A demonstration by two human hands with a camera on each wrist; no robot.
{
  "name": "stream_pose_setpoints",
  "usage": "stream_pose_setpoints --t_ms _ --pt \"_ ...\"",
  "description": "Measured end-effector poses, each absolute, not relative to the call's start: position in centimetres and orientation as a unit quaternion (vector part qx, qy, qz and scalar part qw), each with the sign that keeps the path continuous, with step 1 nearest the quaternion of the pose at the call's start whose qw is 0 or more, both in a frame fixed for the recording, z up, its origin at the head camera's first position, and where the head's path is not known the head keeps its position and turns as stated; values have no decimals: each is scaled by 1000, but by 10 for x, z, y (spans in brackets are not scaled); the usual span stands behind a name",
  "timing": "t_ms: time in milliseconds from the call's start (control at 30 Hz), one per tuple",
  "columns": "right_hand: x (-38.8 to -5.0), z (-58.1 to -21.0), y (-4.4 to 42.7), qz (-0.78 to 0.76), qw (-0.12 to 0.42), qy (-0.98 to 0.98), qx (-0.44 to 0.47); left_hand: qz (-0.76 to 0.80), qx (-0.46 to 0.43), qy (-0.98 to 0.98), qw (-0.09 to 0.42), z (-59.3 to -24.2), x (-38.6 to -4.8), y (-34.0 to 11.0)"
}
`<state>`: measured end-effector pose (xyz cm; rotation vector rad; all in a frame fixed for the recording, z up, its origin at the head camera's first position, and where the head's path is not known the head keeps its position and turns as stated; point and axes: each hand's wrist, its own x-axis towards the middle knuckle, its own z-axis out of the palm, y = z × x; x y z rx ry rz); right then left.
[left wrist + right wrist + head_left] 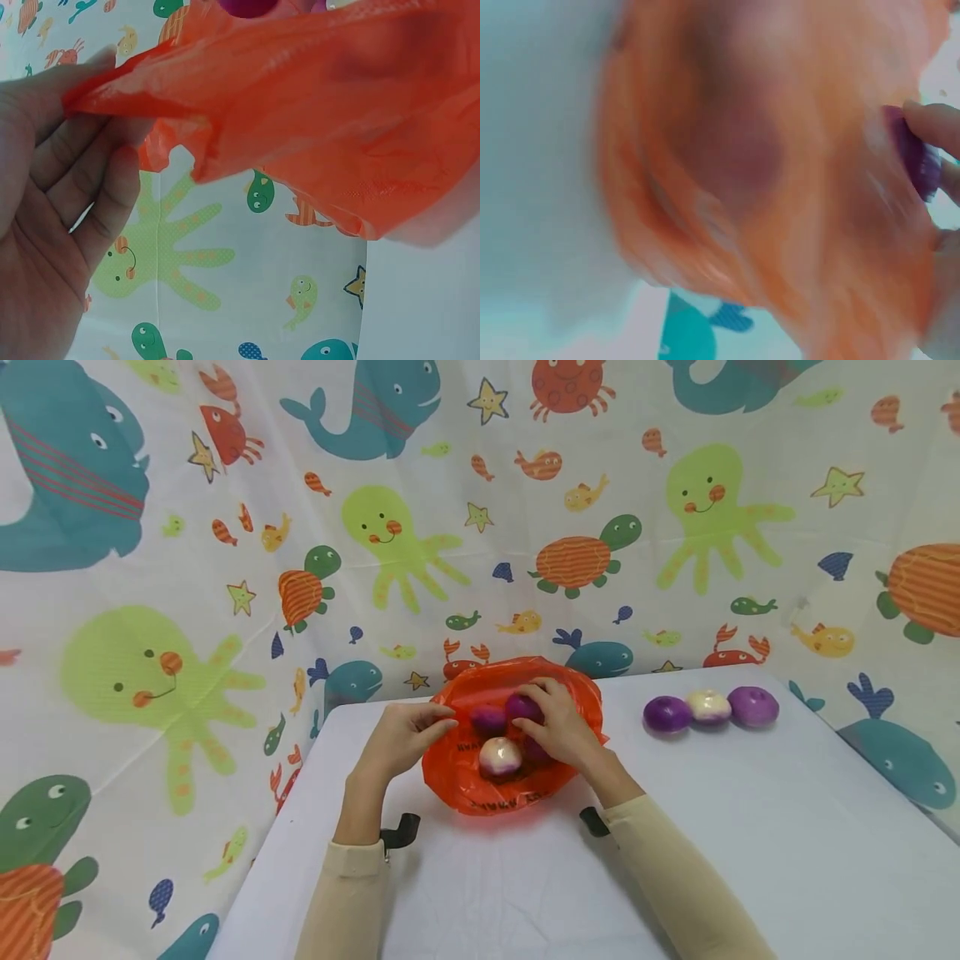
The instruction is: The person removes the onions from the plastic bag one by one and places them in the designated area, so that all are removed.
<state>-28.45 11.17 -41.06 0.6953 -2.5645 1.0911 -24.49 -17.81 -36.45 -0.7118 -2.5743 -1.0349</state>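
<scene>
A red plastic bag (457, 777) lies spread open on the table, its sides rolled low. Inside it are a purple onion (489, 720), a white-and-purple onion (500, 757) and another purple one partly hidden under the right hand. My left hand (405, 739) pinches the bag's left rim between thumb and fingers, as the left wrist view shows at the bag's edge (112, 94). My right hand (558, 718) grips a purple onion (523, 707) over the bag. In the blurred right wrist view, that onion (913, 154) shows between thumb and fingers, beside the bag's wall (780, 247).
To the right on the white table (712, 827), a purple onion (667, 715), a whitish onion (708, 707) and a larger purple onion (753, 707) sit in a row. A curtain (465, 552) printed with sea animals hangs behind and along the left side.
</scene>
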Motion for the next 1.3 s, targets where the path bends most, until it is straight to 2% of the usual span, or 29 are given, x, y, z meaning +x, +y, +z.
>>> stream_pose_setpoints --t_ms 233,533,1300 --pt "-279 -391 133 404 142 -868 250 -361 -238 -892 133 -364 -243 -178" --pt "-279 -386 147 411 144 -862 258 -358 -242 -891 141 -365 -245 -178" --pt "-284 -376 195 426 218 -846 235 -355 -244 -890 148 -363 -244 -180"
